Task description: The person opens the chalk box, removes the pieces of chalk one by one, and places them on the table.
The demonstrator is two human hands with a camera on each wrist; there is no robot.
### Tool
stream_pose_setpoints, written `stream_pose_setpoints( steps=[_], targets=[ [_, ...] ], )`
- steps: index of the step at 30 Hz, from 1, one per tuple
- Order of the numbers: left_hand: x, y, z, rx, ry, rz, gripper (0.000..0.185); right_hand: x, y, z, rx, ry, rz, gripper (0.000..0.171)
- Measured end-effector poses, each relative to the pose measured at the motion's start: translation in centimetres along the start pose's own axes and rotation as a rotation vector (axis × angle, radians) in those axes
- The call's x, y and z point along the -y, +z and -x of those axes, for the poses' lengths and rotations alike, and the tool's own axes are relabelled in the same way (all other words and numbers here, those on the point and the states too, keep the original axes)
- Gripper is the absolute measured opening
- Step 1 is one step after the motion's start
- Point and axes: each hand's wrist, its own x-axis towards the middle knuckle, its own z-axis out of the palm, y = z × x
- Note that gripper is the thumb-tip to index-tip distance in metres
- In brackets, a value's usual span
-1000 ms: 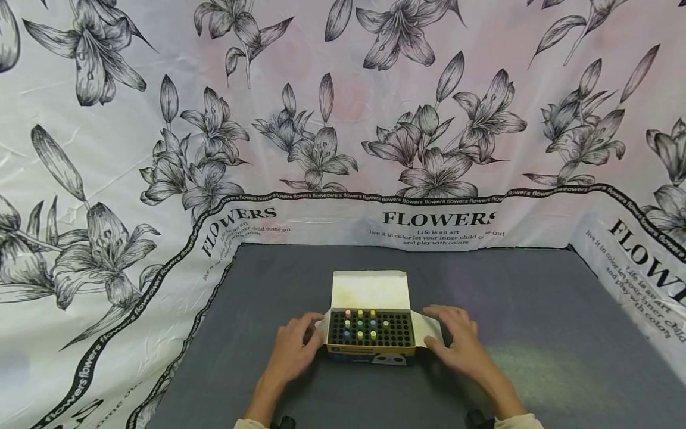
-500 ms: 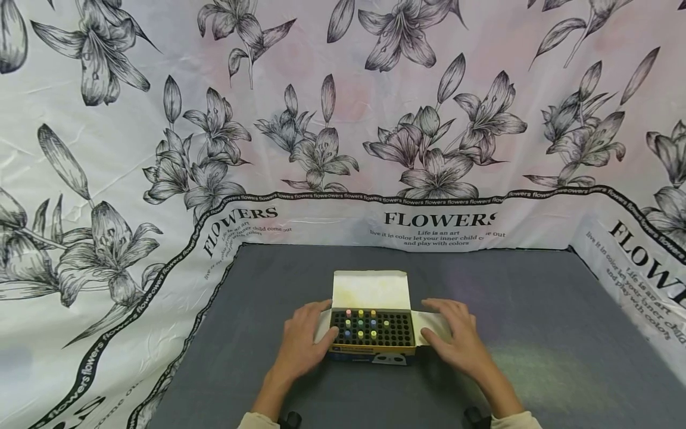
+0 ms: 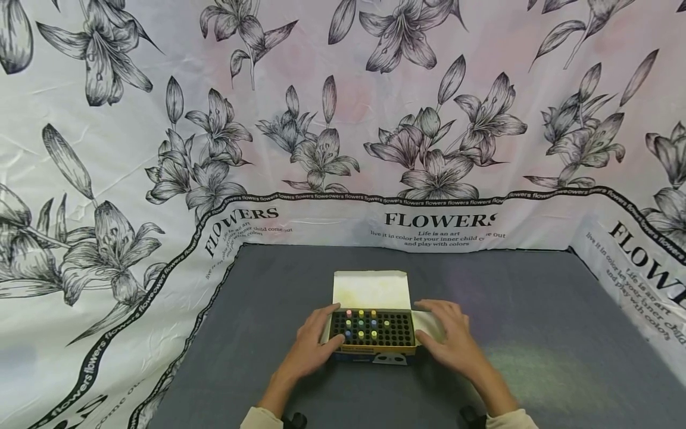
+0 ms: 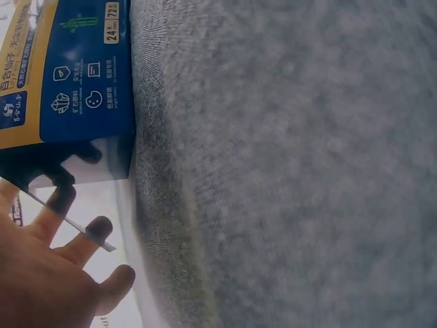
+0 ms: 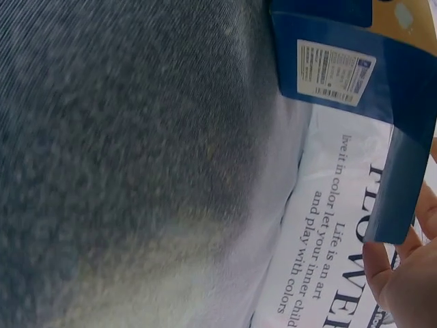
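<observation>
A small blue and yellow cardboard box (image 3: 354,358) stands on the table with its white-lined lid (image 3: 371,290) raised at the back. Inside, a black holder (image 3: 399,337) has rows of round holes, several filled by coloured sticks (image 3: 373,323) with pink, yellow, green and blue ends. My left hand (image 3: 311,347) is at the box's left end, thumb over the front corner, fingers spread along the thin side flap (image 4: 72,222). At the opposite end my right hand (image 3: 452,335) has thumb and fingers around the folded-out right flap (image 5: 399,184), fingers relaxed.
A dark grey cloth (image 3: 536,310) covers the table. White fabric with lily drawings and "FLOWERS" lettering (image 3: 436,220) hangs behind and along both sides. A barcode label (image 5: 334,72) shows on the box's right end.
My left hand has moved right and closer in, its thumb now over the box's front left corner. My right hand has shifted slightly left toward the box. The box stays in place.
</observation>
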Motion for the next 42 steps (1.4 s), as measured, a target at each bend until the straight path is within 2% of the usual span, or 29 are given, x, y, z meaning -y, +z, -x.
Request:
stream_pose_setpoints(
  steps=[5, 9, 17, 25, 32, 42],
  targets=[
    [0.2, 0.0, -0.1, 0.049, -0.059, 0.072, 0.064, 0.4, 0.7, -0.3, 0.022, -0.017, -0.001, 0.053],
    [0.4, 0.0, -0.2, 0.067, -0.081, 0.116, 0.064, 0.7, 1.4, -0.8, 0.025, -0.051, 0.003, 0.047],
    [0.5, 0.0, -0.3, 0.07, -0.096, 0.116, 0.065, 1.3, 2.6, -1.7, 0.011, -0.111, 0.062, 0.036],
    [0.3, 0.0, -0.2, 0.062, -0.133, 0.106, 0.067, 1.6, 3.7, -2.2, -0.015, -0.22, 0.138, 0.032],
    [0.4, 0.1, -0.2, 0.072, -0.129, 0.13, 0.067, 2.0, 4.5, -2.3, 0.015, -0.167, 0.209, 0.024],
    [0.4, 0.2, -0.2, 0.073, -0.106, 0.149, 0.066, 2.7, 4.8, -2.3, 0.007, -0.113, 0.228, 0.018]
  ],
)
